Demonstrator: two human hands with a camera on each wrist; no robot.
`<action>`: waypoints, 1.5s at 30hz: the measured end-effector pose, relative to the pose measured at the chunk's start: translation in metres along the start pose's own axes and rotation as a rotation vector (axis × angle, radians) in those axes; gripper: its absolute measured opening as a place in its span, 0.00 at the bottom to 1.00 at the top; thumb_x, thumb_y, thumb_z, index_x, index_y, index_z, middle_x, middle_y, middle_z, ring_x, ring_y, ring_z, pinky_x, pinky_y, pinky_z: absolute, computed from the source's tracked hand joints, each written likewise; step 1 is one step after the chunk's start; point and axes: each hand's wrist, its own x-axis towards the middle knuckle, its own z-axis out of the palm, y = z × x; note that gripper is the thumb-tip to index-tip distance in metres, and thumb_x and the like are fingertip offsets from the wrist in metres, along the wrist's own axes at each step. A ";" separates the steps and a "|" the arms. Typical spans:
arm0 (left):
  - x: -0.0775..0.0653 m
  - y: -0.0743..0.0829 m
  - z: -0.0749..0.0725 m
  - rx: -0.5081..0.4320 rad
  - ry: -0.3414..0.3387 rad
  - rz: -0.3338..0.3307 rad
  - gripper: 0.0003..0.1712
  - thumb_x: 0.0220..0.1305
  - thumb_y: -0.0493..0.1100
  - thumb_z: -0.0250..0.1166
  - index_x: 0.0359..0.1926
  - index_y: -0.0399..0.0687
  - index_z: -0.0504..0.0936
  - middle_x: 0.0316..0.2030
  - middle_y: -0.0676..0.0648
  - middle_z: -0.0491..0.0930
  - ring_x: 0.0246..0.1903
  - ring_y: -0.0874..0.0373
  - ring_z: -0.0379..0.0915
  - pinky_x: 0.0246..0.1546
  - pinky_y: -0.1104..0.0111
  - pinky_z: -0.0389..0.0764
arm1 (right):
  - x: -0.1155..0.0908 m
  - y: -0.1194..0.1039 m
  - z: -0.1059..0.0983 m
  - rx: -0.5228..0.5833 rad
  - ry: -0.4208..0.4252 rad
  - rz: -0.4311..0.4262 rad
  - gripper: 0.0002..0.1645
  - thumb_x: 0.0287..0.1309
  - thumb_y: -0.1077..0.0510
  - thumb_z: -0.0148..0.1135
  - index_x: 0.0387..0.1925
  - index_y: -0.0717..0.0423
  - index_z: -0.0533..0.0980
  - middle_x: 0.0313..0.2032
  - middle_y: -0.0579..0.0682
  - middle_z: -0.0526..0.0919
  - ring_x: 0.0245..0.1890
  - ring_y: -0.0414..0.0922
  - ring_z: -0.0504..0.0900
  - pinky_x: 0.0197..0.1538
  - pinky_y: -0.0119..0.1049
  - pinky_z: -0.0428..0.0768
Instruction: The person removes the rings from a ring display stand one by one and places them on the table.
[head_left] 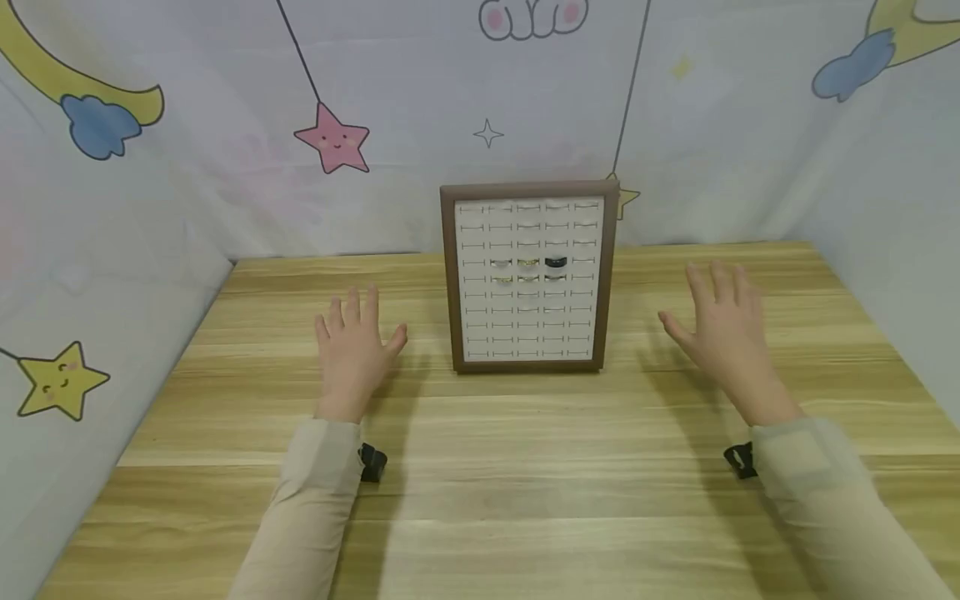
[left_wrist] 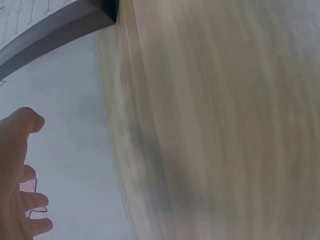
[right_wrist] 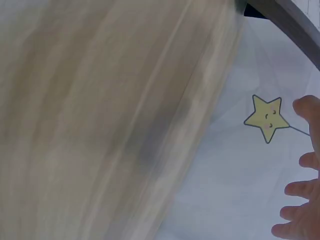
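Note:
A brown-framed ring display board (head_left: 527, 367) stands upright toward the back middle of the table, its white face cut with rows of slots. Several rings sit in the middle rows, among them a wide black ring (head_left: 556, 262) and a gold-toned ring (head_left: 528, 262). To the board's left, my left hand (head_left: 351, 354) hovers palm down with fingers spread, holding nothing. My right hand (head_left: 723, 342) hovers likewise on the board's right side, apart from it. In both wrist views only an edge of the frame shows, with the thumb and fingertips beside it.
The wood-grain table (head_left: 480, 483) extends toward me and to both sides. Behind it hangs a pale cloth backdrop (head_left: 412, 83) printed with stars, moons and clouds, which also rises along the left and right. A black strap piece (head_left: 372, 463) shows at the left cuff.

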 end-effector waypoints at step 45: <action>0.013 0.056 0.033 -1.159 -0.232 0.012 0.47 0.57 0.23 0.60 0.73 0.48 0.52 0.66 0.36 0.61 0.65 0.42 0.62 0.65 0.53 0.70 | 0.048 -0.124 0.010 0.324 0.344 -0.314 0.12 0.58 0.67 0.61 0.44 0.61 0.80 0.43 0.57 0.83 0.45 0.54 0.78 0.49 0.44 0.80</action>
